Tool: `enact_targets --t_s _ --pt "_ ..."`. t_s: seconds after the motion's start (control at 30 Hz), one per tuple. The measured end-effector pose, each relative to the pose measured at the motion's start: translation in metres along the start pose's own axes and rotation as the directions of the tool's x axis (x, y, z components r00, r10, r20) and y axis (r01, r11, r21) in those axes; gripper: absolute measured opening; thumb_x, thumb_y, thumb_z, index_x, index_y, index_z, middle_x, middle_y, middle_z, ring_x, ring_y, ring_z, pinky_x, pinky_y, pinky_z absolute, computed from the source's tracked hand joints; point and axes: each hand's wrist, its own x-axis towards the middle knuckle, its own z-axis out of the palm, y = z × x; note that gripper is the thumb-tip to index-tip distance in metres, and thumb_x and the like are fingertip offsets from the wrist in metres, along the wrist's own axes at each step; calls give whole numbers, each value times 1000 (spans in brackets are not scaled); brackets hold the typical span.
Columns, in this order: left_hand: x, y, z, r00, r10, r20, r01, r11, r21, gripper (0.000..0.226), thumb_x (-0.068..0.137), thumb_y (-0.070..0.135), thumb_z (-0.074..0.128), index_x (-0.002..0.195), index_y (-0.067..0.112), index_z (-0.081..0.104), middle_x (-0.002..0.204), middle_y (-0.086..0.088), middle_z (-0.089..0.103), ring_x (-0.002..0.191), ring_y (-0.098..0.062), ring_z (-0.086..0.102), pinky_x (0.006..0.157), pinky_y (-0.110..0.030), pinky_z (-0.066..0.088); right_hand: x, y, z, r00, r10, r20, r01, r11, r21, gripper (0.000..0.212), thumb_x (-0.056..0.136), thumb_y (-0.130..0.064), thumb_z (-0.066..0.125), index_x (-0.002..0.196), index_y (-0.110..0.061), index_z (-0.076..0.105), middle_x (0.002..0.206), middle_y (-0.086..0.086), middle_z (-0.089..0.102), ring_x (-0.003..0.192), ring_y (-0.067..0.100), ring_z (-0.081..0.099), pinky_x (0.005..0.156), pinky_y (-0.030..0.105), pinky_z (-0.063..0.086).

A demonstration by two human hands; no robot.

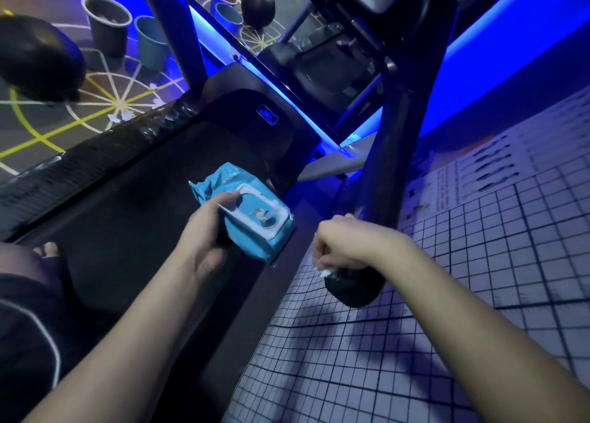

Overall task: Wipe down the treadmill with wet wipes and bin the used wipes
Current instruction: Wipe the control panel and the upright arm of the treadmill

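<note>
Right hand [344, 247] is clenched on a wipe [325, 272], pressing it around the handrail [376, 231] end. Left hand [204, 227] grips the open pack [252, 218] over the belt [153, 205]. Wipe looks limp and tearable, so I'd keep it bunched in the palm. Bins [108, 23] stand far off.

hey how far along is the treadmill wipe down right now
Early to midway, it seems. Done: the wet wipes pack is open, lid flipped up, held in the left hand. In hand: the right hand presses a white wipe around the handrail end. Left: the belt and console, then binning; buckets stand on the floor beyond.
</note>
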Motion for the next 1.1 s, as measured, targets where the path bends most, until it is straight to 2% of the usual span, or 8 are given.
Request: enact_targets --t_s 0.13,0.3,0.47,0.7,0.83,0.93,1.03,1.1 --pt "-2 0 -3 1000 29 11 -29 999 -24 29 96 13 68 125 9 71 107 -10 80 104 -30 78 93 -48 61 -26 -1 -12 982 -133 131 100 967 232 6 86 -27 76 90 -27 80 84 -14 76 80 0 66 71 17 46" --pt "-11 -6 3 1000 5 25 -5 1000 15 18 98 13 67 115 10 73 95 -7 81 86 -24 80 75 -40 64 -23 38 -29 912 93 -400 156 823 547 8 89 -20 75 92 -25 80 88 -13 77 84 -3 67 82 20 49" --pt "-15 -11 7 1000 2 14 -2 999 46 12 99 11 66 110 10 71 82 -4 80 71 -19 79 56 -33 62 -11 63 -23 841 325 -432 -244 941 234 14 97 -33 63 100 -27 76 102 -3 75 107 23 63 99 34 36" --pt "-13 -11 6 1000 -6 -8 7 999 42 20 97 12 68 116 9 72 90 -4 80 81 -23 79 73 -41 64 -41 19 -23 966 138 -220 -128 990 60 16 95 -31 66 106 -25 77 102 -3 74 106 21 59 94 29 44" --pt "-12 -10 6 1000 1 3 -1 999 43 15 96 13 69 110 11 73 95 -7 80 86 -26 79 83 -45 62 -58 23 -25 996 -13 -88 34 969 243 6 89 -27 74 90 -25 80 80 -16 74 80 -5 66 72 12 45" --pt "-13 -13 7 1000 -1 17 1 1000 17 25 96 14 69 119 8 73 105 -12 81 94 -30 79 83 -46 64 -60 43 -32 938 78 -337 123 837 533 7 90 -20 74 93 -21 80 85 -14 76 81 -6 68 76 12 48" --pt "-15 -19 5 1000 -10 21 10 1000 8 28 96 14 68 122 6 72 115 -16 78 101 -33 78 82 -48 65 -44 64 -26 797 317 -515 -78 898 432 9 92 -28 69 94 -27 78 91 -10 76 97 9 67 86 27 50" --pt "-16 -24 3 1000 -11 21 11 1000 10 33 95 14 69 127 6 71 119 -18 77 106 -35 77 86 -49 64 -36 60 -17 837 331 -435 -214 931 295 12 94 -33 66 97 -28 76 99 -3 76 107 23 64 97 37 46"
